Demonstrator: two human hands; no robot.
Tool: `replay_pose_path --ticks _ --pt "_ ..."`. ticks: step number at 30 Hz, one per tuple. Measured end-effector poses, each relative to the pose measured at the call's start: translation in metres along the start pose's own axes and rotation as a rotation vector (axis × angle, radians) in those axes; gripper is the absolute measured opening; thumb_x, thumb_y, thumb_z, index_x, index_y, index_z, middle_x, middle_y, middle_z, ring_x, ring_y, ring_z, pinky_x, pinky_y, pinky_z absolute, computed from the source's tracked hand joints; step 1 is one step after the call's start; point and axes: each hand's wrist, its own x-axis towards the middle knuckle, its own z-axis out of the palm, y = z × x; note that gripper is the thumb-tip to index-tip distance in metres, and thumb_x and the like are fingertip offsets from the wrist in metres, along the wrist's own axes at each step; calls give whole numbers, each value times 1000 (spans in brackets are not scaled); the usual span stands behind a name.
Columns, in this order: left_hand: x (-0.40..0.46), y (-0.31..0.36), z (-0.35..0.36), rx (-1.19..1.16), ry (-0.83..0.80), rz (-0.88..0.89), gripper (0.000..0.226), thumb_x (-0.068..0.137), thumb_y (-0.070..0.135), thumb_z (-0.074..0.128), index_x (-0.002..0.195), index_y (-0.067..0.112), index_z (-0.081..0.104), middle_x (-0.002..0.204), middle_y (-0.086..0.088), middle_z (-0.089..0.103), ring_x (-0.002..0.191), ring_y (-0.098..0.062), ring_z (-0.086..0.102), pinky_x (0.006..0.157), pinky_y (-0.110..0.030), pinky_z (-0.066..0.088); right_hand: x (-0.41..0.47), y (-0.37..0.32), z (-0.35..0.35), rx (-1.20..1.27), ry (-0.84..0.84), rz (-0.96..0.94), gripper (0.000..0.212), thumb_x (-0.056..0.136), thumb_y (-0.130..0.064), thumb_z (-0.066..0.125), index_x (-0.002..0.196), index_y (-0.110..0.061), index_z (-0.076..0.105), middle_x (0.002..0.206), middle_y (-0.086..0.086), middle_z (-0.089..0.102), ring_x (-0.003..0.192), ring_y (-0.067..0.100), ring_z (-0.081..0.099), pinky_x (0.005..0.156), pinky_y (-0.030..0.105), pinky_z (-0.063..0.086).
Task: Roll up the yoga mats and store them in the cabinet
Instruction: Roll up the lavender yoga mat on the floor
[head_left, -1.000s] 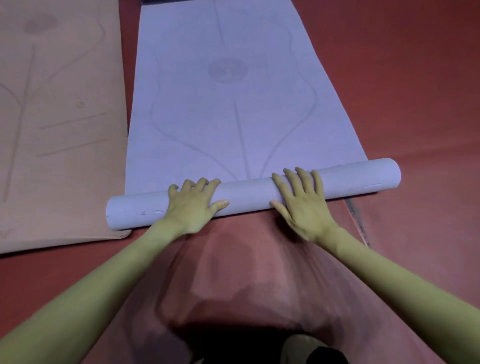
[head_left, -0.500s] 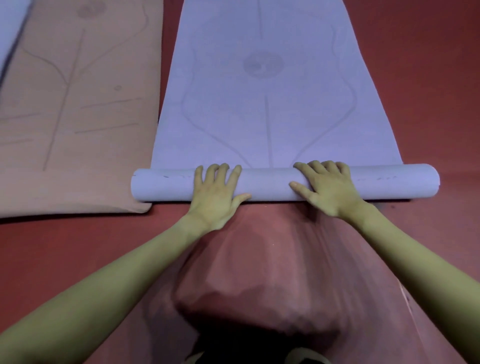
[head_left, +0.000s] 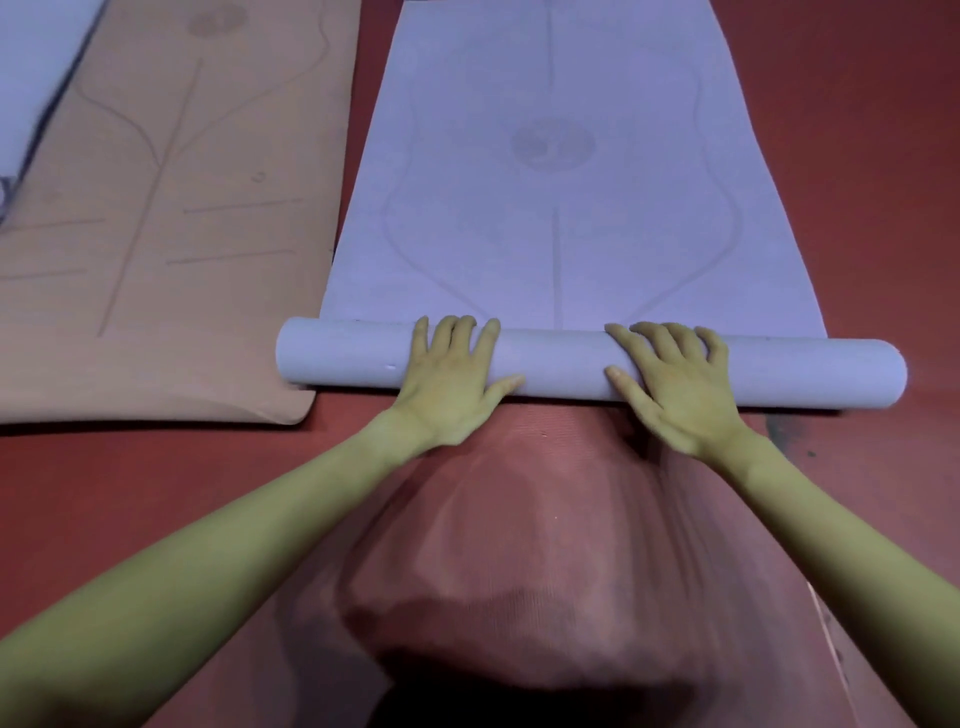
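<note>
A lavender yoga mat (head_left: 561, 171) lies lengthwise on the red floor, its near end wound into a roll (head_left: 566, 366) that runs left to right. My left hand (head_left: 453, 379) presses flat on the roll left of its middle, fingers spread over the top. My right hand (head_left: 670, 384) presses on it right of the middle, fingers curled over the far side. Neither hand closes around the roll. A tan yoga mat (head_left: 156, 234) lies flat to the left, its near corner slightly lifted. No cabinet is in view.
A third pale mat (head_left: 31, 62) shows at the top left corner. The red floor (head_left: 883, 156) extends to the right of the lavender mat. A dark scuff (head_left: 779, 428) marks the floor near the roll's right end. My reddish clothing fills the lower middle.
The roll has moved away from me along the mat and grown a little thicker. Both hands stayed on top of it. The view has shifted right, then left.
</note>
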Motion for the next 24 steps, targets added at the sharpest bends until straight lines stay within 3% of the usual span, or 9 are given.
replay_pose_path --ticks 4,8,13,19,24 --pt "9 -7 0 41 -7 20 89 84 70 9 147 11 31 139 -15 43 128 -33 38 112 -51 17 22 4 -9 11 -73 16 67 91 -59 15 138 -28 51 123 1 61 114 29 53 101 46 27" --pt "30 -11 -7 51 -86 14 70 93 64 27 146 17 27 141 -11 39 127 -31 37 109 -47 22 33 4 -9 -30 -105 37 74 90 -61 7 142 -26 47 133 2 57 122 30 49 105 48 23" --pt "45 -17 -15 2 -156 20 67 93 65 28 142 20 32 138 -12 42 125 -31 40 103 -46 27 18 -13 -2 -12 -22 112 60 98 -46 22 142 -14 48 141 17 51 128 40 46 108 56 26" --pt "54 -22 -27 -68 -271 24 68 93 67 28 142 20 32 140 -13 42 129 -31 38 104 -47 27 -11 -8 -9 -138 -66 129 58 98 -43 28 151 -19 32 151 12 37 139 36 32 106 60 24" --pt "42 -12 -26 -34 -169 4 67 97 60 26 148 16 25 144 -14 37 134 -30 32 111 -48 20 -1 -4 -13 -18 -150 155 66 94 -53 22 151 -22 34 152 11 37 142 36 29 107 65 20"
